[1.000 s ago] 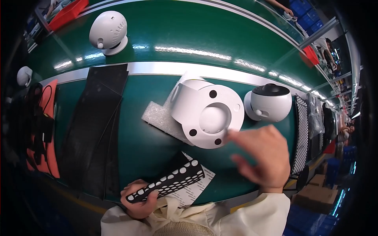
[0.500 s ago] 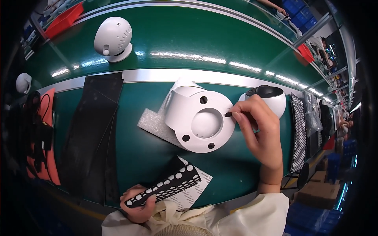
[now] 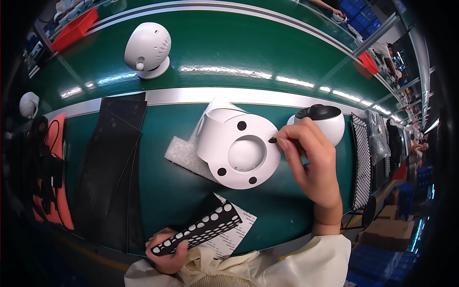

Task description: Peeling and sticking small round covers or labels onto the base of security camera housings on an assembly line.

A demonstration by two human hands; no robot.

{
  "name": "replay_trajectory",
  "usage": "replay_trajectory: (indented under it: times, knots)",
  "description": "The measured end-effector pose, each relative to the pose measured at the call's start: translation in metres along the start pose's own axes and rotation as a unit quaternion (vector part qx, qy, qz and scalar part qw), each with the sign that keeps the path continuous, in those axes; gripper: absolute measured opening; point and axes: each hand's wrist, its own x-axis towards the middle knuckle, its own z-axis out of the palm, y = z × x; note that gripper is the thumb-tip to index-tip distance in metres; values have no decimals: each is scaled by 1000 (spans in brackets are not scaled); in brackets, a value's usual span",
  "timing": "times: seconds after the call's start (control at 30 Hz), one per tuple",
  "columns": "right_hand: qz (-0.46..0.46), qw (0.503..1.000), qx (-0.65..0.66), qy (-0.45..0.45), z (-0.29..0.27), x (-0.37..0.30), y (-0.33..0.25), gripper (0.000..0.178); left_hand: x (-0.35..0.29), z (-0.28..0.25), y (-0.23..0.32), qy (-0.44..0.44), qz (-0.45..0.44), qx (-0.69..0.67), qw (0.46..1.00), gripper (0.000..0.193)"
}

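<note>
Black cables (image 3: 48, 160) lie on an orange sheet (image 3: 63, 211) at the left; a red bin (image 3: 75, 30) sits at upper left, cardboard boxes (image 3: 388, 235) at lower right, and blue crates (image 3: 367, 20) stand at upper right.

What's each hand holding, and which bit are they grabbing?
The left hand grips the dotted black sheet by its lower-left end; the right hand pinches a small black pad by its edge.

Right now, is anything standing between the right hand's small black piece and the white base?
Nothing visible: the right hand holds the black piece at the edge of the white base; whether they touch is unclear.
</note>
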Motion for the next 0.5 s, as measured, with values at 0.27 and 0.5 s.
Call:
replay_trajectory:
  times: [0.27, 0.5]
  knots:
    - [-84, 984, -156, 32, 5, -7, 1, 16, -1, 0, -2, 18, 3, 9, 1000, 26]
    - [-230, 874, -427, -9, 6, -13, -6, 34, -2, 1, -1, 25, -4, 5, 1000, 27]
